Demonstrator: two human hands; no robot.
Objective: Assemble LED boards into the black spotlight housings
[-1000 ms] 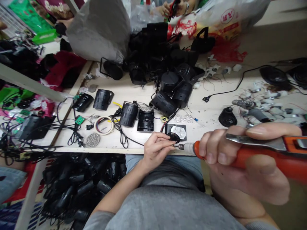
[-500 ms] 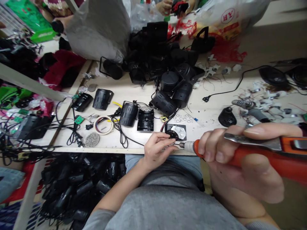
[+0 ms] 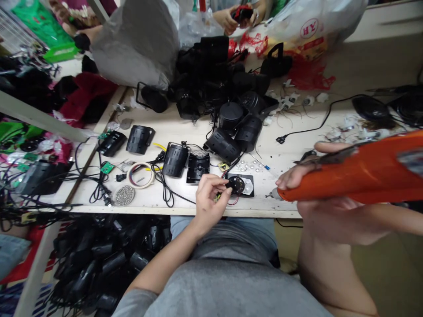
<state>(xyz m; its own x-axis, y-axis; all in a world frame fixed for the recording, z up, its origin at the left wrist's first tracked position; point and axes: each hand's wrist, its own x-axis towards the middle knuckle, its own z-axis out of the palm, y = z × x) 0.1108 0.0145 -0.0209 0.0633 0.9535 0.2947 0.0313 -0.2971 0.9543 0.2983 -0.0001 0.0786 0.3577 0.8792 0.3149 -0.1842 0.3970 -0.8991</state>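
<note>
My left hand (image 3: 209, 198) is closed in a pinch on a small round black part (image 3: 235, 185) with red and black wires, held at the near edge of the workbench (image 3: 185, 127) beside a black square plate (image 3: 248, 187) with a silvery disc. My right hand (image 3: 317, 193) grips an orange electric screwdriver (image 3: 350, 176) close to the camera. Its metal tip (image 3: 271, 194) points left and sits a short way right of the black part, not touching it.
Black lamp housings (image 3: 228, 132) are heaped at the middle and back of the bench, with a tape roll (image 3: 142, 174), a perforated metal disc (image 3: 124, 195), small lenses (image 3: 251, 165) and cables. Another person's hands (image 3: 238, 15) work at the far side. More black housings (image 3: 109, 259) lie under the bench.
The screwdriver tip has drawn back to the right, away from the black part, and the tool has risen. My left hand has moved the part slightly up onto the bench.
</note>
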